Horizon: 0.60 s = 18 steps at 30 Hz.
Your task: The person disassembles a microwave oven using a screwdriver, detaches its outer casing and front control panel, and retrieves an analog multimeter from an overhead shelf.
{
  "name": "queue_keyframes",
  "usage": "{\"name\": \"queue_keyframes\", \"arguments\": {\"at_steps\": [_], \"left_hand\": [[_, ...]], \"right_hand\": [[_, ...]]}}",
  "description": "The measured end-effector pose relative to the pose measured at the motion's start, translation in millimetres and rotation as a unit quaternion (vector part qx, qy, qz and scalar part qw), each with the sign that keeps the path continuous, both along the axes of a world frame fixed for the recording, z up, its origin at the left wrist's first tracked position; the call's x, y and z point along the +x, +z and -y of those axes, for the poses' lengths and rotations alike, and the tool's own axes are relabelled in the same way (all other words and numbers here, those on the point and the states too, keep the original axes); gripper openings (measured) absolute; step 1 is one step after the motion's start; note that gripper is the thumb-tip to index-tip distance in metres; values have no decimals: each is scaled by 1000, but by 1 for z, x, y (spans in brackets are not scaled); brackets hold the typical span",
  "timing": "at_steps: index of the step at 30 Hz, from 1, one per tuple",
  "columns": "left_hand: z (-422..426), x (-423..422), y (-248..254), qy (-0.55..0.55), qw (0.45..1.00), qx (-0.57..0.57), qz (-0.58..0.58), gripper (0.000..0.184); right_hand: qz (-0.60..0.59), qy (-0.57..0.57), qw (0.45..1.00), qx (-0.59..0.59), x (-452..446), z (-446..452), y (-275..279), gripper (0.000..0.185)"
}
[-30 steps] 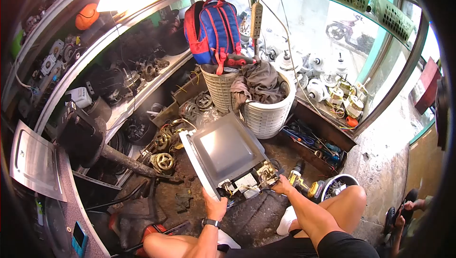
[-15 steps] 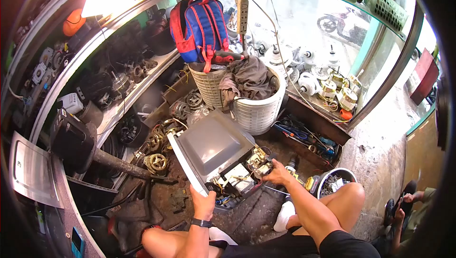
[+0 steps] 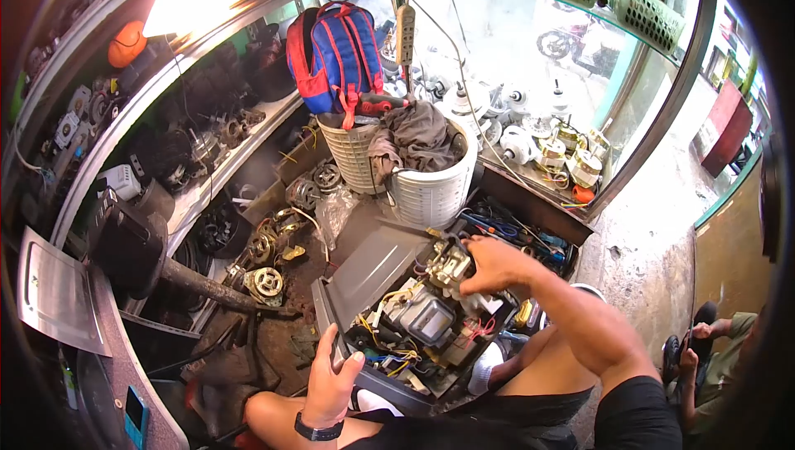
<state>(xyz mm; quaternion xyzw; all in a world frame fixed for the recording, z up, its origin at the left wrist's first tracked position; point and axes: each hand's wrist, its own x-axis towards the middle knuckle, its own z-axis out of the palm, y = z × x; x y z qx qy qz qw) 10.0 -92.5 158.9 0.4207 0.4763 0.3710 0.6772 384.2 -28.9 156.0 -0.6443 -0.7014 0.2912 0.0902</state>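
Observation:
A grey microwave oven (image 3: 368, 272) without its outer cover lies tilted on the floor before me, its inner parts facing up. Inside show a block-shaped transformer (image 3: 424, 317), coloured wires (image 3: 399, 359) and a silvery metal part (image 3: 448, 268) at the far side. My right hand (image 3: 501, 266) is closed around the edge by that metal part, thumb on the near side; the fingertips are partly hidden. My left hand (image 3: 330, 384), with a black watch (image 3: 318, 428) at its wrist, is beside the near left edge. Its thumb and fingers are spread, and contact there is unclear.
Behind the oven stand white baskets (image 3: 431, 193) with dark cloth and a backpack (image 3: 344, 61). Metal motor parts (image 3: 265, 284) lie on the floor at left. A tool box (image 3: 530, 239) stands at right. Another person's hands (image 3: 696, 346) show at far right.
The microwave oven has turned and tipped, so its wired inner parts face me more. My left hand has let go of its edge and spread. My right hand has moved up with the oven's far side.

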Motion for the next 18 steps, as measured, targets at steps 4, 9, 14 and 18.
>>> {"name": "queue_keyframes", "arguments": {"at_steps": [4, 9, 14, 18], "left_hand": [[0, -8, -6, 7, 997, -70, 34, 74], [-18, -18, -20, -19, 994, -110, -2, 68], [-63, -50, -24, -56, 989, -136, -23, 70], [-77, -67, -19, -26, 992, -120, -12, 65]], "right_hand": [[52, 18, 996, -74, -11, -20, 25, 70], [87, 4, 991, -97, -19, -38, 8, 78], [79, 32, 993, -80, -28, -69, 9, 81], [-38, -4, 999, -16, -27, -58, 0, 66]]}}
